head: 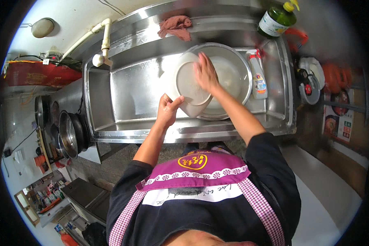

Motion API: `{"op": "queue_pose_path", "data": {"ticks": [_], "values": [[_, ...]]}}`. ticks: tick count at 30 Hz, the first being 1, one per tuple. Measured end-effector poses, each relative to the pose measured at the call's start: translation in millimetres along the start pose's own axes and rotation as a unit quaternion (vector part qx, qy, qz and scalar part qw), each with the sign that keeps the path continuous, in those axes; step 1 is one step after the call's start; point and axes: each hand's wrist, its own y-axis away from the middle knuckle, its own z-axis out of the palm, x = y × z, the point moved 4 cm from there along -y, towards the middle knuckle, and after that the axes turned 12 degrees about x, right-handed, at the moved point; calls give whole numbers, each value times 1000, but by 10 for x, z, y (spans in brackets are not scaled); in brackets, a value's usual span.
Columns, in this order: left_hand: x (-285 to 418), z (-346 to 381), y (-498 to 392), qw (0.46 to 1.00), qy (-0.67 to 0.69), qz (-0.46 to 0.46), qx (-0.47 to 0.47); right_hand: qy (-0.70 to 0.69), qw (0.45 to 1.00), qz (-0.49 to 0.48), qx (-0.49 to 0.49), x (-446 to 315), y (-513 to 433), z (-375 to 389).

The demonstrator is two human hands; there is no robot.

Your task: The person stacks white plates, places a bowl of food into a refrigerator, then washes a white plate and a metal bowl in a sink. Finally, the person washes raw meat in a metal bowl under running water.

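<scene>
A white plate (190, 83) is tilted over the left part of a round metal basin (249, 80), its foot ring facing me. My left hand (168, 110) grips the plate's near left rim, thumb laid on the underside. Flat against the plate's right side is my right hand (207, 73), fingers extended and slightly blurred; it does not grip the rim. Cloudy water seems to lie in the basin, which stands inside a stainless steel sink (138, 89). What is under the plate is hidden.
A plastic spray bottle (258, 77) lies right of the basin. A green pump bottle (276, 21) stands at the back right corner, and a brown cloth (175, 27) rests on the back ledge. Over the sink's left end hangs a white tap (103, 58). Metal pans (69, 133) are at the left.
</scene>
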Motion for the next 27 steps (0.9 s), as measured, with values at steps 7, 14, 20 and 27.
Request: {"op": "queue_pose_path", "data": {"ticks": [7, 14, 20, 27], "values": [[-156, 44, -17, 997, 55, -46, 9, -88, 978, -137, -130, -196, 153, 75], [-189, 3, -103, 991, 113, -57, 29, -29, 979, -89, -179, -31, 318, 115], [-373, 15, -167, 995, 53, -85, 23, 22, 990, 6, -136, 137, 189, 113], [-475, 3, -250, 990, -58, -119, -47, -59, 995, 16, -78, 1070, 242, 325]]}}
